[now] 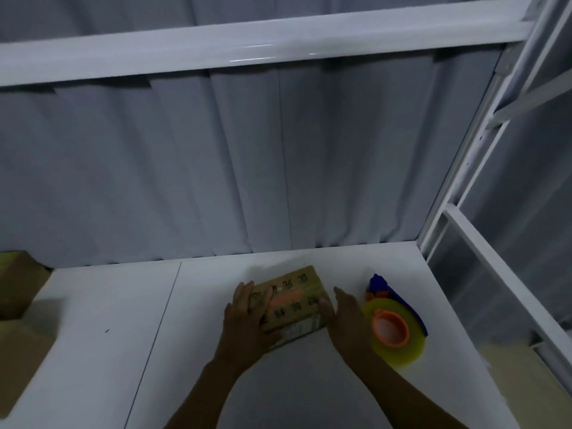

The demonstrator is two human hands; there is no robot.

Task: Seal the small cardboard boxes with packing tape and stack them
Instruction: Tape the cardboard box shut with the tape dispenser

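the whole scene is dim and a bit blurred. dark marks are printed on the small cardboard box (291, 300), but they cannot be read. its near left corner is hidden under the left hand (247, 317). part of the tape roll (397, 335) is hidden behind the right hand (346, 317). the brown boxes at the left edge (18, 292) are cut off by the side of the picture, so their full shape cannot be seen.

one small box is seen in the middle, lying on the white table (216, 376). two more brown boxes are seen at the left edge, well apart from it. one tape roll is held in one blue tape holder (379, 284), just to the right of the small box. two hands are seen.

the left hand is laid flat on top of the small box, with the fingers straight. the right hand is held beside the right side of the box, fingers straight and not curled; whether the box is touched by it cannot be told.

the small box is made of brown card, with an orange patch on top. the tape roll is round, yellowish and see-through, with an orange ring inside. the table is smooth and is crossed by a thin dark line. behind it, a grey curtain (278, 165) is hung in soft folds under a shiny white bar (247, 48).
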